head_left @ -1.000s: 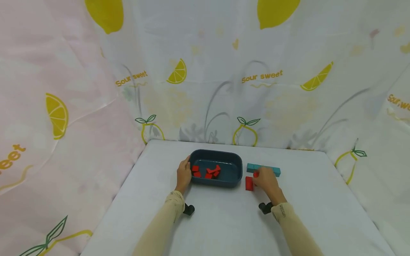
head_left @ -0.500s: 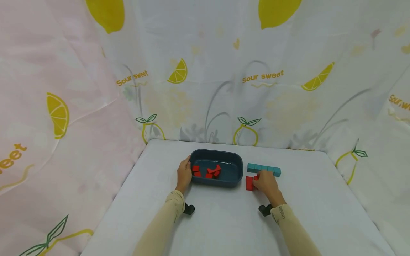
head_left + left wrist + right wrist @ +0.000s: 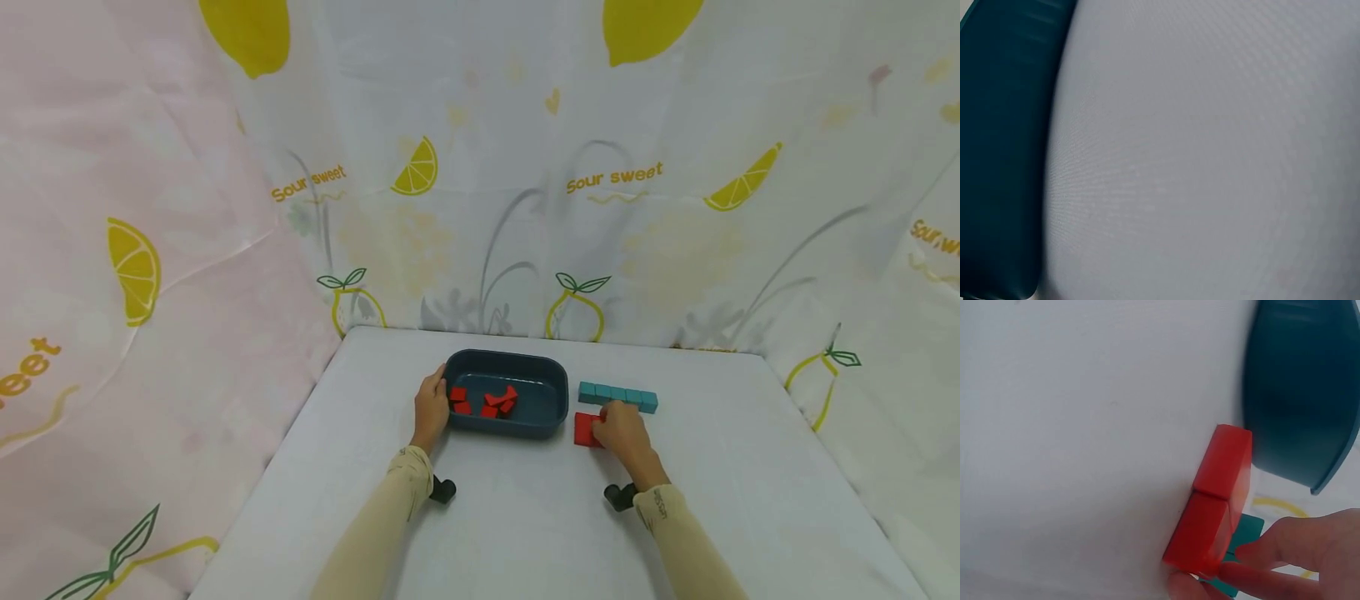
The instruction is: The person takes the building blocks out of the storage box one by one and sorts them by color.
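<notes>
In the head view my left hand (image 3: 430, 412) holds the left end of a dark blue rectangular tub (image 3: 542, 404). Several small red blocks (image 3: 489, 412) lie inside it, mostly toward its left half. To the tub's right, my right hand (image 3: 622, 429) pinches a red block (image 3: 1197, 534) by its end. That block sits flush against a second red block (image 3: 1222, 459) on the table, side by side with it. The right wrist view shows thumb and fingertips at the near end of the held block. Only the tub's outer wall (image 3: 1007, 150) appears in the left wrist view.
A straight row of teal blocks (image 3: 617, 395) lies just behind the right hand. White cloth covers the table (image 3: 510, 517). A lemon-printed curtain (image 3: 480, 208) hangs behind and along both sides.
The right hand has shifted slightly toward me and brought its red block up against the other, closing the gap between them. More of the teal row shows. The left hand and tub stay put.
</notes>
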Demonstrator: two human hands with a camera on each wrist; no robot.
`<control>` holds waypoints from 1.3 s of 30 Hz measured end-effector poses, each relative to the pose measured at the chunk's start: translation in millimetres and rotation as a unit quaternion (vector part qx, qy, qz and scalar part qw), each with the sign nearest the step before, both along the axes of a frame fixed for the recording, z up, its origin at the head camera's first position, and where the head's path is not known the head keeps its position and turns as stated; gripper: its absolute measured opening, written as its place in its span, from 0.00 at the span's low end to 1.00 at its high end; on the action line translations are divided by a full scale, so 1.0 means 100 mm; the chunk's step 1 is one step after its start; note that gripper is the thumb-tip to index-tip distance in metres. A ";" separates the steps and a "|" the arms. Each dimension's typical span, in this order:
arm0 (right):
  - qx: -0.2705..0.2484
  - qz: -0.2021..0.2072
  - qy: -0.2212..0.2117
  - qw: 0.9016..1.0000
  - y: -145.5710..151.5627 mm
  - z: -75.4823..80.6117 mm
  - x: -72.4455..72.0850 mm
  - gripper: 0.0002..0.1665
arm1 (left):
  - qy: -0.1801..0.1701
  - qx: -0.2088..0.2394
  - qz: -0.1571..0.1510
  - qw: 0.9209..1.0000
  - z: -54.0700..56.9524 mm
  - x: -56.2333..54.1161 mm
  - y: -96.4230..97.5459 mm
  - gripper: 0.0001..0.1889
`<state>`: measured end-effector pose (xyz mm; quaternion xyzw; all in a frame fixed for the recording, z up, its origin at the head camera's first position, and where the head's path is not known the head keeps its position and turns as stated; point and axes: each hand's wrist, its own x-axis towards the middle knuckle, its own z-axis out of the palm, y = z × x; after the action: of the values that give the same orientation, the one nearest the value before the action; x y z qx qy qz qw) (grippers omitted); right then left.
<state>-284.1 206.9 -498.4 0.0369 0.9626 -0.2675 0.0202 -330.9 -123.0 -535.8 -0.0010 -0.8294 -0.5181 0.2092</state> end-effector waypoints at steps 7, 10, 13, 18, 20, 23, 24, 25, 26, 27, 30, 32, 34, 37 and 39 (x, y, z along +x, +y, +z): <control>-0.004 0.001 0.037 0.999 -0.04 0.14 -0.02 0.20 | -0.008 0.014 -0.008 1.000 -0.01 0.00 0.00 0.19; -0.004 0.032 0.109 0.994 -0.15 0.25 -0.07 0.18 | -0.009 0.018 -0.011 1.000 -0.01 0.00 -0.01 0.19; -0.001 0.103 0.162 0.981 -0.34 0.35 -0.13 0.16 | -0.009 0.020 -0.012 1.000 -0.01 0.00 -0.03 0.20; 0.011 0.245 0.166 0.955 -0.71 0.42 -0.22 0.17 | -0.016 0.031 -0.010 0.999 -0.03 -0.01 -0.03 0.20; 0.008 0.278 0.163 0.947 -0.85 0.41 -0.26 0.17 | -0.017 0.033 -0.009 0.999 -0.05 -0.02 -0.03 0.20; -0.001 0.309 0.161 0.937 -1.04 0.39 -0.34 0.16 | -0.013 0.028 -0.008 0.999 -0.07 -0.04 -0.02 0.20; 0.001 0.316 0.158 0.935 -1.10 0.38 -0.36 0.15 | -0.013 0.030 -0.010 0.999 -0.07 -0.04 -0.02 0.20; 0.004 0.325 0.156 0.933 -1.16 0.37 -0.39 0.15 | -0.013 0.031 -0.010 0.999 -0.07 -0.05 -0.03 0.20; 0.011 0.330 0.147 0.932 -1.20 0.36 -0.42 0.15 | -0.012 0.031 -0.012 0.999 -0.08 -0.05 -0.03 0.20; 0.016 0.334 0.138 0.932 -1.25 0.35 -0.45 0.15 | -0.012 0.033 -0.012 0.999 -0.07 -0.05 -0.03 0.20; 0.041 0.337 0.111 0.934 -1.34 0.31 -0.52 0.17 | -0.014 0.030 -0.013 0.999 -0.06 -0.04 -0.02 0.20; 0.048 0.334 0.096 0.937 -1.37 0.29 -0.54 0.17 | -0.011 0.019 -0.011 1.000 -0.05 -0.03 -0.01 0.19; 0.051 0.327 0.086 0.940 -1.40 0.28 -0.56 0.16 | -0.006 0.012 -0.010 1.000 -0.04 -0.02 0.00 0.19; 0.058 0.313 0.076 0.945 -1.43 0.25 -0.59 0.15 | 0.003 0.015 -0.011 1.000 -0.02 -0.01 -0.01 0.19; 0.066 0.303 0.078 0.947 -1.46 0.23 -0.63 0.14 | 0.004 0.023 -0.014 1.000 -0.01 -0.01 -0.02 0.19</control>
<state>-346.8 61.3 -475.7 -0.2769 0.9423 -0.1867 0.0224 -331.8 -125.4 -536.9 -0.0099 -0.8163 -0.5397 0.2058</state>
